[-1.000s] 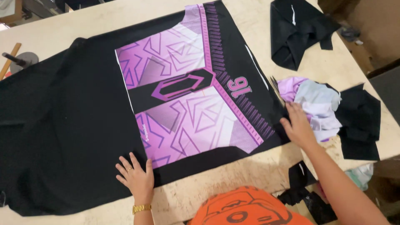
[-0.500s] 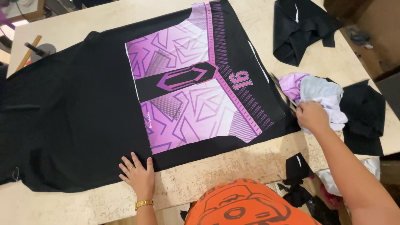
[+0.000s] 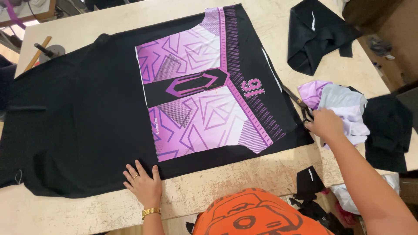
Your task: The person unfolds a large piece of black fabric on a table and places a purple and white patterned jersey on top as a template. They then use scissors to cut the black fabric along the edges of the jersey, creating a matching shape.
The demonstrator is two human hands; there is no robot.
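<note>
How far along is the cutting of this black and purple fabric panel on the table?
Done: the printed panel lies flat on the black fabric, with offcuts piled at the right. In hand: the right hand works scissors at the panel's right edge while the left hand presses the near edge flat. Left: the wide black fabric on the left side looks uncut.

Around one printed purple panel [image 3: 204, 100]: one large black cloth [image 3: 74, 122] beneath it, two hands, left [image 3: 143, 183] and right [image 3: 324, 124], at its near and right edges, one pair of scissors [image 3: 300, 104], one pale bundle [image 3: 344, 109], two black pieces [image 3: 315, 35] [image 3: 385, 130] beyond.
</note>
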